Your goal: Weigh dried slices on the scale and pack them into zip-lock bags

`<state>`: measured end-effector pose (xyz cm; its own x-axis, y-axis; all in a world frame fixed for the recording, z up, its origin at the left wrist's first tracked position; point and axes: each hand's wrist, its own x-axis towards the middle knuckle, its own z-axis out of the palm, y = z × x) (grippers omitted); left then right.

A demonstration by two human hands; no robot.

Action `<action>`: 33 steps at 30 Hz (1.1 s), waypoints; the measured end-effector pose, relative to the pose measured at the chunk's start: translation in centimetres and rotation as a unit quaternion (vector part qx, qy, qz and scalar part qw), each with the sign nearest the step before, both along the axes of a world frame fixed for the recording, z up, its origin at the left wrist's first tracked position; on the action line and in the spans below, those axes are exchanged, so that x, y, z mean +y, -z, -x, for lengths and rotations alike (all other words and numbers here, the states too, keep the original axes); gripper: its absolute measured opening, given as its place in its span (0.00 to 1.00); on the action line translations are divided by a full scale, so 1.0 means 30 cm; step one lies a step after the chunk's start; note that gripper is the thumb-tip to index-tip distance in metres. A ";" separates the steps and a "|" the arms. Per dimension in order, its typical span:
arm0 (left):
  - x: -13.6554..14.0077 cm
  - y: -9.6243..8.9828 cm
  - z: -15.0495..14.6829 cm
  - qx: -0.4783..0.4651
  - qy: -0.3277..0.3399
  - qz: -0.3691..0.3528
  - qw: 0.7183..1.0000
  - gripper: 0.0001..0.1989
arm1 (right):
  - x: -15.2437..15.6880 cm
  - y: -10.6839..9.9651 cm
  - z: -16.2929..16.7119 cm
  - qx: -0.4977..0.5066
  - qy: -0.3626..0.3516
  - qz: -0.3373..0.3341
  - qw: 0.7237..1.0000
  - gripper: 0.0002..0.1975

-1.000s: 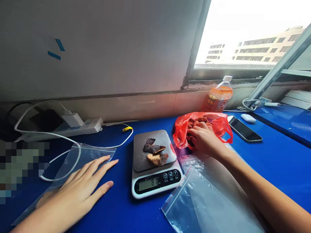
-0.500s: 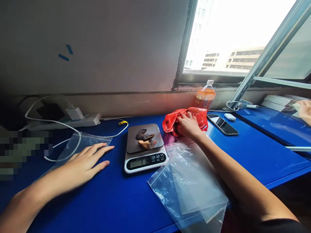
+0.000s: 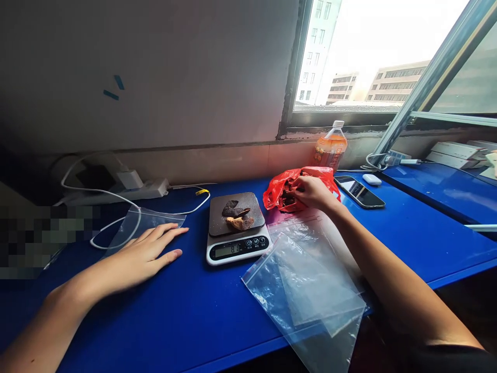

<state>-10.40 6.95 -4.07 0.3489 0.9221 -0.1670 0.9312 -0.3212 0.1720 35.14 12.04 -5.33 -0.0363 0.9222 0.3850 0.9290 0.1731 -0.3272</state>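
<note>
My left hand (image 3: 155, 249) lies flat on the blue table with fingers spread, partly over a clear zip bag (image 3: 149, 219). To its right stands a white kitchen scale (image 3: 240, 250), reading about 8.1. On its dark plate rest a few curled dried pieces (image 3: 239, 223), dark outside and tan on one side, resembling dried peel. My right hand (image 3: 313, 192) is at the mouth of a red plastic bag (image 3: 275, 190), which holds more dark brown pieces. Its fingers are pinched together among them; what is between the fingertips is hidden. Clear zip bags (image 3: 306, 280) lie below my right forearm.
An orange drink bottle (image 3: 331, 147) stands behind the red bag. A phone (image 3: 360, 192) and a white earbud case (image 3: 371, 180) lie to the right. White cables and a power strip (image 3: 149, 188) run along the wall at left. Another person's hand shows partly at the right edge.
My right hand has drawn up slightly within the red bag, its fingers now bunched in a pinch. My left hand stays flat. The view has shifted a little.
</note>
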 end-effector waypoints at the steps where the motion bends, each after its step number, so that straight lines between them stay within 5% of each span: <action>1: -0.001 -0.002 0.000 -0.002 0.001 -0.001 1.000 0.37 | -0.004 -0.005 -0.011 0.024 0.003 -0.004 1.000 0.04; 7: -0.002 -0.003 -0.002 -0.004 -0.002 0.003 1.000 0.39 | -0.017 -0.018 -0.033 0.179 -0.004 -0.096 0.979 0.05; 15: 0.005 -0.002 0.001 -0.002 0.003 -0.010 1.000 0.38 | -0.034 -0.036 -0.017 0.211 0.089 -0.127 0.965 0.10; 22: -0.005 -0.020 -0.023 0.014 -0.015 0.024 1.000 0.38 | -0.061 -0.058 0.008 0.195 0.090 -0.275 0.937 0.15; 29: -0.023 -0.034 -0.036 0.032 -0.025 0.048 0.998 0.39 | -0.138 -0.060 0.167 0.209 -0.009 -0.220 0.953 0.15; 33: -0.025 -0.026 -0.032 0.031 -0.029 0.043 0.998 0.38 | -0.146 -0.079 0.165 0.231 -0.029 -0.206 0.950 0.16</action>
